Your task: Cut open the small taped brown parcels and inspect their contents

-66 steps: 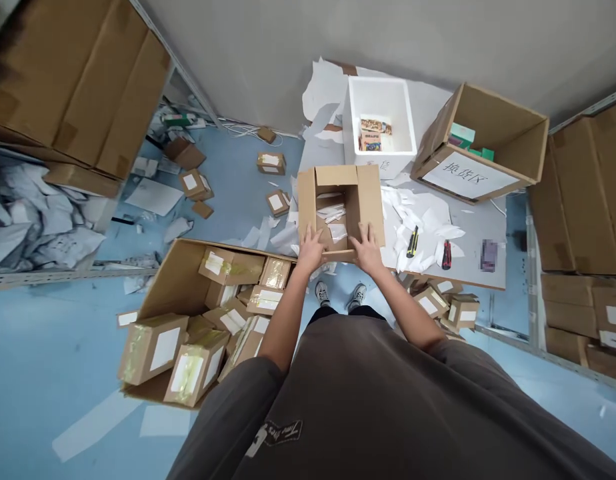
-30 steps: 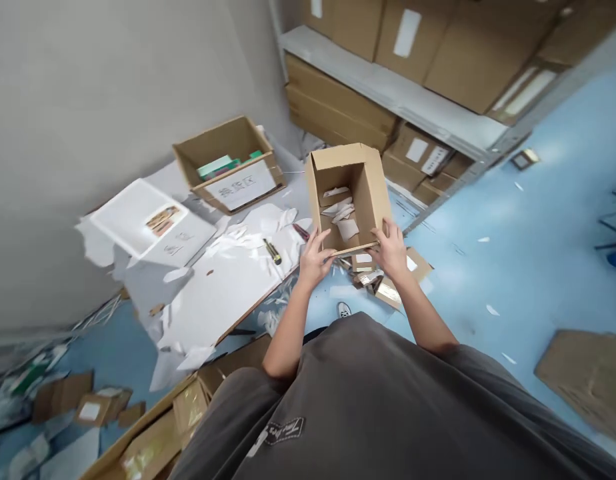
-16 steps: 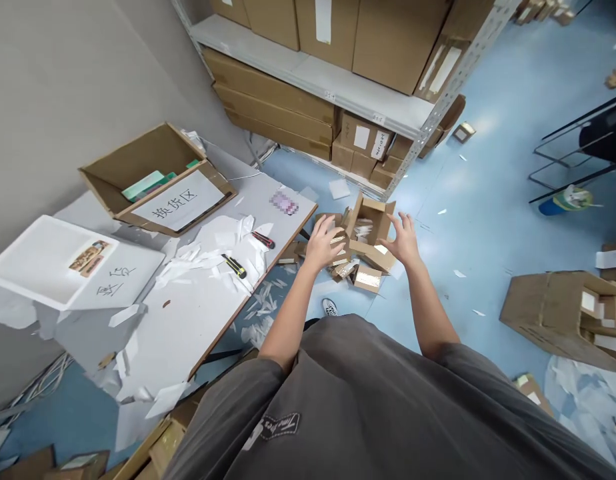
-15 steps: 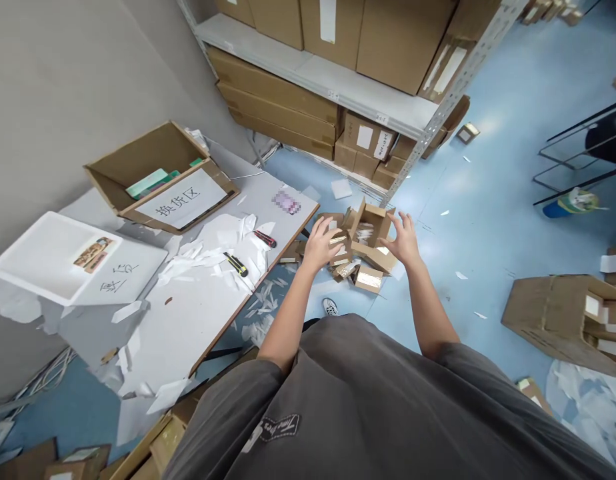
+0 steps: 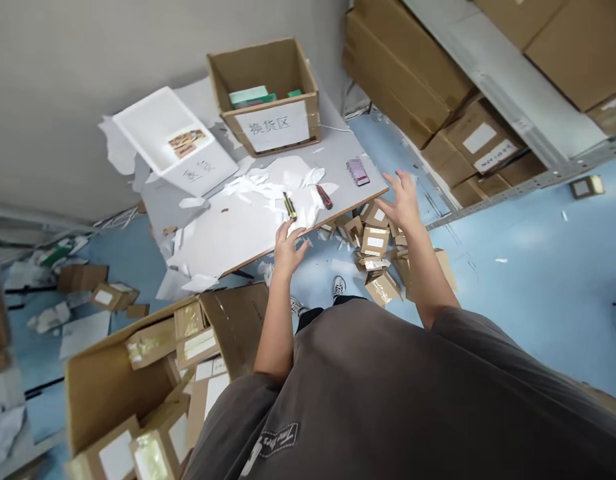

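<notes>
My left hand (image 5: 289,252) is raised near the table's front edge with its fingers apart and nothing in it. Just beyond it on the table (image 5: 248,230) lie a yellow-and-black utility knife (image 5: 289,207) and a red-and-black utility knife (image 5: 324,197). My right hand (image 5: 402,203) is held up by the table's right corner, fingers spread, holding nothing. A phone (image 5: 358,172), partly blurred out, lies on the table close to it. Torn white paper scraps (image 5: 258,183) are strewn around the knives. Below the right hand, several small cardboard boxes (image 5: 375,241) lie heaped on the floor.
A cardboard box with a white sign (image 5: 275,127) and a tilted white foam box (image 5: 208,170) stand on the table. A large carton (image 5: 93,387) of taped parcels is at lower left. A metal shelf (image 5: 498,87) with cartons is at right.
My view has swung left, bringing the table to the middle and the large carton of parcels into sight. Both hands stay raised, open and without anything in them.
</notes>
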Demonstrator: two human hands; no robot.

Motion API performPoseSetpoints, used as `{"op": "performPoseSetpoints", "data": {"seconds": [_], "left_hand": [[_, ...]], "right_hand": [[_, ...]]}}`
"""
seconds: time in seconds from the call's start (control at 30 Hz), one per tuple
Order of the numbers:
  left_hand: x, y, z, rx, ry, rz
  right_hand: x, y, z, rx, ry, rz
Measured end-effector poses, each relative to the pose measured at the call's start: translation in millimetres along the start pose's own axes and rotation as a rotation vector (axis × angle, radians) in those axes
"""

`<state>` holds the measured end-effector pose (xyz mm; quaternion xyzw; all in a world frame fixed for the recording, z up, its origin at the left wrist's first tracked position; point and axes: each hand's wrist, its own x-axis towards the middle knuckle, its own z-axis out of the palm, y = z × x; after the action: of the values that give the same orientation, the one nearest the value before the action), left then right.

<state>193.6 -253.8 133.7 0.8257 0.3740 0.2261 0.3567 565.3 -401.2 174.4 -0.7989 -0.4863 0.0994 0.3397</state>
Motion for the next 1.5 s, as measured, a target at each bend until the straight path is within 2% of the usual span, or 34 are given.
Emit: {"op": "performPoseSetpoints", "data": {"seconds": [0.13,0.3,0.4,0.5,0.57,0.63,0.77,0.87,1.0,1.13,1.23,1.33,1.5], "left_hand": [[-45.2,-38.0,-52.5,0.028,0.176,-0.104],[-128.2,-81.0,-129.9,0.171,0.341,-0.250],[-197.4,-115.0,-184.8,0.280,0.443,-0.385],[-277.4,-149.4,-232.0,0.325,0.567,-0.536],[-330.0,-169.0,-253.8,0.338,0.645,-0.627],[-378.3,-185.3,-267.8,0.344,0.706,-0.711],[-461.1,-209.1,-280.2,0.322,0.767,-0.892],[-516.0,-220.0,-283.8,0.289,0.804,-1.032],[-583.2,-227.3,-285.8,0.261,0.870,-1.180],[-636.8,-233.5,-283.5,0.239,0.944,-1.312],[-661.9,-241.2,-275.8,0.193,0.965,-1.413],[-673.1,-247.1,-258.9,0.136,0.992,-1.506],[-661.7,-237.9,-209.7,0.087,1.008,-1.594]], "right_hand": [[28.3,-76.1,64.7,-0.009,-0.124,-0.203],[21.4,-192.9,164.4,-0.047,-0.281,-0.485],[-0.8,-275.7,232.4,-0.043,-0.378,-0.669],[-38.1,-361.2,298.0,-0.031,-0.495,-0.846],[-67.5,-412.8,338.5,-0.020,-0.569,-0.945],[-96.7,-457.6,377.2,-0.006,-0.631,-1.028],[-153.1,-529.7,448.7,0.022,-0.751,-1.167],[-197.3,-574.9,490.8,0.039,-0.850,-1.259],[-258.6,-625.0,524.9,0.042,-0.962,-1.370],[-311.1,-657.8,546.7,0.054,-1.048,-1.465],[-335.3,-670.9,566.4,0.069,-1.104,-1.530],[-344.9,-677.5,590.2,0.069,-1.171,-1.588],[-348.3,-677.1,624.8,0.082,-1.304,-1.634]]}}
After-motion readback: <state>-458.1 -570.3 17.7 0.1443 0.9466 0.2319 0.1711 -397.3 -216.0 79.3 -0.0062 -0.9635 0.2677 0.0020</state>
